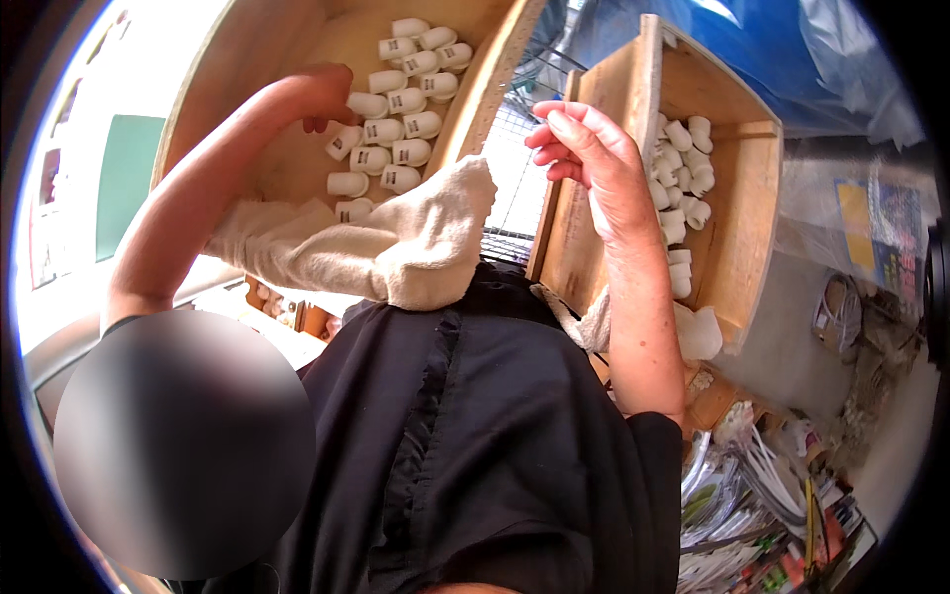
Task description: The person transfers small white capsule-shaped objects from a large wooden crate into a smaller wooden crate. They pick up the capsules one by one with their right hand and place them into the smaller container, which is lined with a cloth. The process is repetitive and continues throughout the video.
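My left hand (329,94) reaches into the wooden box on the left, over rows of white rounded plastic caps (370,158) with small dark print. Its fingers curl downward beside a tilted cap (344,143); anything within them is hidden. My right hand (586,146) is raised over the gap between two boxes, fingers apart and nothing in them. Just below it, a second wooden box (732,238) holds a loose heap of white plastic pieces (681,163). Across the near edge of the left box (282,45) lies a beige cloth (396,252).
A wire grid (517,193) shows between the boxes. Blue plastic sheeting (732,49) hangs at the back right. Bundled clear tubing (742,485) and mixed items crowd the lower right. A blurred grey disc covers the lower left.
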Tool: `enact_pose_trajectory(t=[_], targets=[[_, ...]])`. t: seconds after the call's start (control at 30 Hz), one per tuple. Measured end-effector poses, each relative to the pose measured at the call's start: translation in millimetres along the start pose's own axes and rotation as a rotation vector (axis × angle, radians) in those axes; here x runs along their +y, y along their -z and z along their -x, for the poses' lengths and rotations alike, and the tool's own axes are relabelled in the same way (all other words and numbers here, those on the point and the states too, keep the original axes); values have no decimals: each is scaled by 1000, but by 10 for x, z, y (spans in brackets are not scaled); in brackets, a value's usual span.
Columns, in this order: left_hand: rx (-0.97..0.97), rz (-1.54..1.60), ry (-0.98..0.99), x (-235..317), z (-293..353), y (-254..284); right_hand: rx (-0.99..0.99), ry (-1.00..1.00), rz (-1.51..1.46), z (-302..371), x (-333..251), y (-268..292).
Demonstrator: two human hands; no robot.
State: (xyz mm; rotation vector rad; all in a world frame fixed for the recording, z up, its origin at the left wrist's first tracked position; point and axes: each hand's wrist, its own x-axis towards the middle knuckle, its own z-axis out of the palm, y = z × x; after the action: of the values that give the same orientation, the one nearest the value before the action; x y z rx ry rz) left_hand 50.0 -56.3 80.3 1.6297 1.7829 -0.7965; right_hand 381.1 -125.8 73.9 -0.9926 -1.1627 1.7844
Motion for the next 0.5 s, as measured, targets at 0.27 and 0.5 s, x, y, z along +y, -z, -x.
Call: enact_pose_trajectory(t=[0.27,0.5], targets=[[498,-74,-378,760,842,134,346,285,13,243,-426,432],[517,25,-549,844,805,-9,792,-82,819,431,384,2540]])
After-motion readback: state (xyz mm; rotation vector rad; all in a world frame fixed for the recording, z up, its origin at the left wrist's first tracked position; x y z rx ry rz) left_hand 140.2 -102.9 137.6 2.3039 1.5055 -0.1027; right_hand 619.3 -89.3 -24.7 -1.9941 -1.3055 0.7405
